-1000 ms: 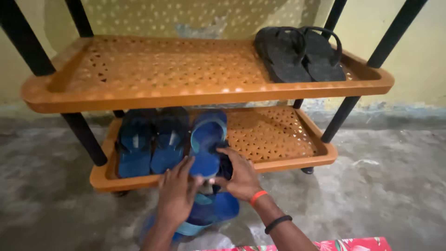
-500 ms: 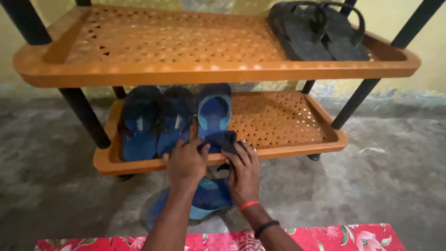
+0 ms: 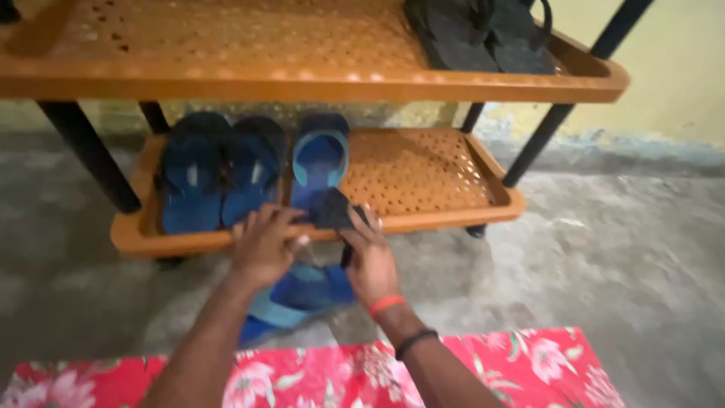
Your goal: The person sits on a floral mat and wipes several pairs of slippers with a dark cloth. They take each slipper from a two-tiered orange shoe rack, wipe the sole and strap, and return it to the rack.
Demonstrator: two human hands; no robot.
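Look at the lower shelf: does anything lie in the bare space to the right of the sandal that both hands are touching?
Nothing visible does. Right of the light-blue sandal, the lower shelf shows only its bare perforated surface.

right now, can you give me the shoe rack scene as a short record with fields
left hand: at the front edge of the lower shelf, fingers on the blue sandal
right hand: gripping the sandal's dark strap
lower shelf, left: pair of dark blue sandals lying flat
floor: second blue sandal under the hands
upper shelf: pair of black sandals at the right end
wrist: orange band and black band on the right arm
foreground: red floral cloth
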